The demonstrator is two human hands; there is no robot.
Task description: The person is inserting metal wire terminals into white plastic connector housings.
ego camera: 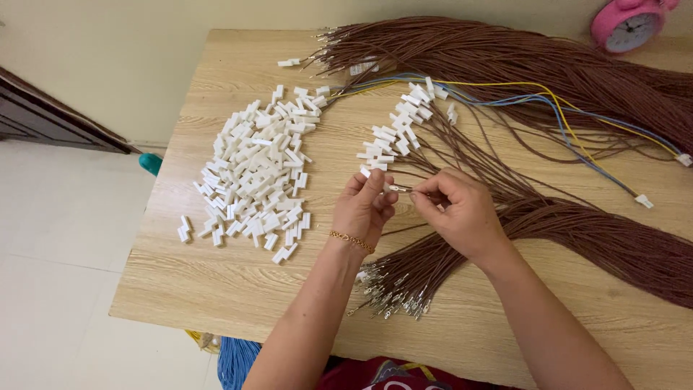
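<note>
Light wood worktop (pixel 238 289) over a pale tiled floor (pixel 58 238), and no boxes or trays anywhere, so everything just lies loose in heaps on the wood. Left of the middle there's a big pile of small white plastic plugs (pixel 253 173), with a few strays at its edges. A thick bundle of brown wires (pixel 548 65) sweeps across the back, and a second brown bundle (pixel 613 249) runs in from the right, its metal-tipped ends fanned out near the front edge, just under the wrists. A row of wires already wearing white plugs (pixel 401 130) lies behind the hands, and a yellow and blue wire pair (pixel 570 130) crosses the back bundle. Pink alarm clock (pixel 628 25) sits in the far right corner.

The left hand (pixel 367 209), with a gold bracelet on the wrist, has its fingers closed on a single white plug (pixel 365 172). The right hand (pixel 455 209) is pinched shut on one brown wire (pixel 404 189), its metal tip pointing at the left hand's fingers. Both hands are close together above the middle of the worktop.
</note>
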